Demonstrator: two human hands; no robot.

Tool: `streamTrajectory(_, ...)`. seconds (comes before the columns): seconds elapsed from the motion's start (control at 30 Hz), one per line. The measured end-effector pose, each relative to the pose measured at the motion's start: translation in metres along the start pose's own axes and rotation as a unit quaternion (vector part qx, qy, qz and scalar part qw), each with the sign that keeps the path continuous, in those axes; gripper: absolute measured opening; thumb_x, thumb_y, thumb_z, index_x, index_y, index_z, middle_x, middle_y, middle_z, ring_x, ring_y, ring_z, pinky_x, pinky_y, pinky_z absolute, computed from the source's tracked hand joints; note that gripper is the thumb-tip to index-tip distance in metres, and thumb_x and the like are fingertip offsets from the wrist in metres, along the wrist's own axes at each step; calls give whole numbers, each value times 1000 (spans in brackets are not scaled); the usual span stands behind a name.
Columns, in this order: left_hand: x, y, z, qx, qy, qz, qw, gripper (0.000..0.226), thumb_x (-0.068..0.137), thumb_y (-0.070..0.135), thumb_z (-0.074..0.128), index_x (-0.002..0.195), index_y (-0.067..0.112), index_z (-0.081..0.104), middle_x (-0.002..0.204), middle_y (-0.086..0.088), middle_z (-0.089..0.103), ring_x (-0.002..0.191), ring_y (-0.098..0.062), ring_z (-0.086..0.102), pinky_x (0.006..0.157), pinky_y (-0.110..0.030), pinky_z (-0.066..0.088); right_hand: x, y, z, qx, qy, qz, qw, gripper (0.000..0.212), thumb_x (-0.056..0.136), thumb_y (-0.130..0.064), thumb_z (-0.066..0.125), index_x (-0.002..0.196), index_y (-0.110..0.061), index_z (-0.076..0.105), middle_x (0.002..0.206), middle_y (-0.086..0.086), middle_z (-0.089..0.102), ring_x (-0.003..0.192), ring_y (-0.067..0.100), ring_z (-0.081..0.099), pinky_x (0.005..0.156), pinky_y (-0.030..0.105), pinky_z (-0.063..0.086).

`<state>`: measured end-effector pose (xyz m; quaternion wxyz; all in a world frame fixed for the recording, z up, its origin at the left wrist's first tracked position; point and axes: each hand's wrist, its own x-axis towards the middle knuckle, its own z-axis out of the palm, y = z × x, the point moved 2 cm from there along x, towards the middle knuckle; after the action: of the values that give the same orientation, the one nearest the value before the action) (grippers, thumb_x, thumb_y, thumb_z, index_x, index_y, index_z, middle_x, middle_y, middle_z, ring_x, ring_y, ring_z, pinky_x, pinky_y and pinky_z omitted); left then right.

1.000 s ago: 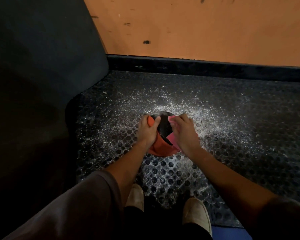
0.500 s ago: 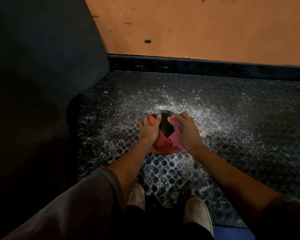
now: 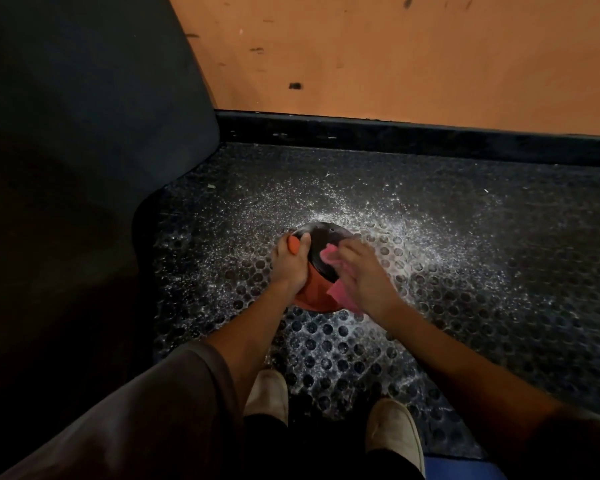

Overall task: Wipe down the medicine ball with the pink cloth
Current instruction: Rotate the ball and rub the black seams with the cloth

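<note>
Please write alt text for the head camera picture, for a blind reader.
A person's left hand grips an orange-and-black medicine ball on a speckled black floor mat while the right hand presses a pink cloth on it.

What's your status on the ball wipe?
Left hand grips ball, left side. Right hand presses pink cloth on it, blurred. White specks on mat; nothing blocking.

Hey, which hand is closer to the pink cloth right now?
Right. The right hand lies on the pink cloth, pressing it against the medicine ball. The left hand holds the ball's left side, apart from the cloth.
</note>
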<state>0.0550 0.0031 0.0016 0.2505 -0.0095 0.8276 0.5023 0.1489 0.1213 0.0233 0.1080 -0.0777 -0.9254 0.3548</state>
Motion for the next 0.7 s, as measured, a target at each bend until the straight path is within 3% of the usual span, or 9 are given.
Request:
streamTrajectory(0.1,-6,-4,-2,4,-2,10,1000,71,95,58,41,150,17,25,150,-17,29,134,-38,37,110,-50,35,8,8,-18,106,70,126,984,10,97,-21,55,92,-20,64,94,-7,52,88,6,56,71,14,41)
streamTrajectory(0.17,-10,-7,-3,14,-3,21,1000,70,97,53,41,152,15,21,154,-17,24,137,-37,32,112,-49,32,19,10,-28,100,82,188,974,14,95,-25,58,91,-13,66,89,-3,59,82,9,59,63,12,38)
streamTrajectory(0.3,-15,-23,-8,-10,-28,58,998,68,98,48,43,152,14,19,155,-13,22,140,-32,29,112,-39,29,48,-10,-49,118,111,181,970,21,91,-35,63,98,-15,64,86,-9,61,76,1,56,64,16,44)
streamTrajectory(0.4,-25,-31,-9,-7,-40,71,997,76,93,61,43,151,18,19,154,-11,22,141,-29,27,114,-42,26,58,-26,-38,124,27,156,980,29,90,-37,64,111,-17,56,95,-10,58,81,1,54,60,16,42)
streamTrajectory(0.43,-28,-33,-8,-5,-43,71,997,84,87,68,41,151,19,19,154,-9,22,141,-29,26,116,-46,25,56,-27,-31,120,-14,150,981,35,90,-40,63,117,-19,53,100,-7,60,84,4,57,63,19,45)
streamTrajectory(0.5,-28,-35,-6,0,-51,75,996,85,87,69,41,152,20,18,155,-9,20,141,-30,24,116,-51,24,48,-18,-21,44,-63,128,989,48,89,-50,59,127,-22,48,120,0,60,105,17,59,83,34,49)
streamTrajectory(0.57,-26,-33,-5,-2,-46,73,996,76,92,59,44,152,20,19,155,-10,20,141,-32,23,115,-53,24,36,-4,-15,-70,-88,127,985,51,91,-55,49,136,-29,43,140,-4,46,127,24,40,102,46,35)
streamTrajectory(0.63,-24,-26,-1,-21,-30,51,998,70,92,52,46,151,23,22,155,-8,21,140,-33,25,114,-54,25,26,2,-13,-107,-75,157,979,49,95,-51,44,139,-30,40,144,-3,36,128,28,30,102,49,30)
streamTrajectory(0.7,-26,-16,7,-41,-5,-7,999,60,97,44,46,150,27,24,157,-4,19,141,-36,22,114,-54,23,19,0,-8,-111,-30,175,978,44,96,-45,46,134,-24,45,138,2,39,121,30,32,98,49,33)
